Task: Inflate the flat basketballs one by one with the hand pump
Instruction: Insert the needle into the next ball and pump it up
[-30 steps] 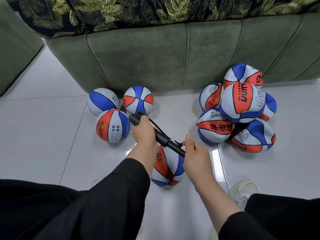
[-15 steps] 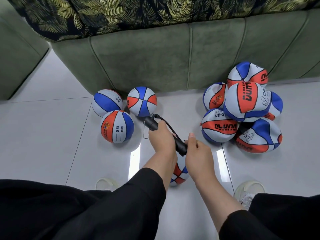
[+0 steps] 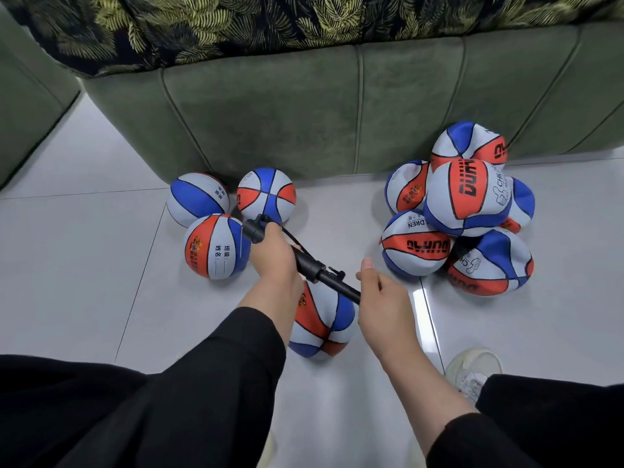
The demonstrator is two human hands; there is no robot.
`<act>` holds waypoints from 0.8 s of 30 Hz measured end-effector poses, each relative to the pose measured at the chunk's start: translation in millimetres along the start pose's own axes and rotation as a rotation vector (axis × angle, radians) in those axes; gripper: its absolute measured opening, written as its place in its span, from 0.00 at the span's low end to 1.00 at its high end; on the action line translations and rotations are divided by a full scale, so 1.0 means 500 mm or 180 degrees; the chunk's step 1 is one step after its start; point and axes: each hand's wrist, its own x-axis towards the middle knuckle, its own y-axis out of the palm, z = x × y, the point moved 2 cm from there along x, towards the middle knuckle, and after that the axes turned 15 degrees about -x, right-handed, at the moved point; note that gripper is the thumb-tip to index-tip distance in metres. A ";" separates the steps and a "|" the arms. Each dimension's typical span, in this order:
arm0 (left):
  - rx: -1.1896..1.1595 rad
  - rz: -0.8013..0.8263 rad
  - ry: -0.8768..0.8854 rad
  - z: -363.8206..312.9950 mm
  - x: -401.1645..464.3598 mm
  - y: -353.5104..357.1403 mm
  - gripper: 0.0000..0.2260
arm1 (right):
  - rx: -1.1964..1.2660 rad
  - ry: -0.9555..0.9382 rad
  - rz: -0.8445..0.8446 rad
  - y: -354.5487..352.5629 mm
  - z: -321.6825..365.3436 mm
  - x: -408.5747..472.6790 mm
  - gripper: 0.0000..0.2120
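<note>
From my remote seat I look down at a pale tiled floor (image 3: 84, 265) in front of a green sofa (image 3: 304, 113). The left hand (image 3: 273, 261) is wrapped round the barrel of the black hand pump (image 3: 304, 261), and the right hand (image 3: 385, 298) grips its handle end, thumb raised. Compared with half a second ago, the two hands are now apart and a dark rod shows between them, where before they were nearly touching; I read this as the handle drawn out for another stroke. The ball being filled (image 3: 320, 325) lies on the floor beneath both hands, partly hidden by the left wrist. I cannot see the needle or where it enters the ball.

Near the sofa's left end sit three round balls (image 3: 216, 248), which look already inflated. To the right, a heap of dented flat balls (image 3: 466, 211) waits against the sofa base. By my judgement the task is less than half done.
</note>
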 end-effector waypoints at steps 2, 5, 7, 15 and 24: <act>-0.0045 0.0010 -0.0018 0.013 -0.011 -0.003 0.05 | -0.0030 0.0014 -0.0019 0.003 0.002 0.002 0.28; -0.0074 0.0057 -0.0110 0.035 -0.030 -0.006 0.05 | -0.0057 -0.0001 -0.0046 0.011 0.008 0.001 0.29; -0.0062 0.0106 -0.0067 0.045 -0.042 -0.004 0.05 | -0.0034 -0.0019 -0.0047 0.015 0.015 -0.002 0.28; 0.0022 0.0217 -0.0152 0.059 -0.063 -0.009 0.09 | -0.0056 -0.0093 0.0016 0.031 0.033 -0.008 0.26; -0.0085 -0.0043 -0.0099 0.002 0.013 -0.019 0.05 | -0.0115 -0.0064 0.0074 0.001 -0.002 -0.005 0.31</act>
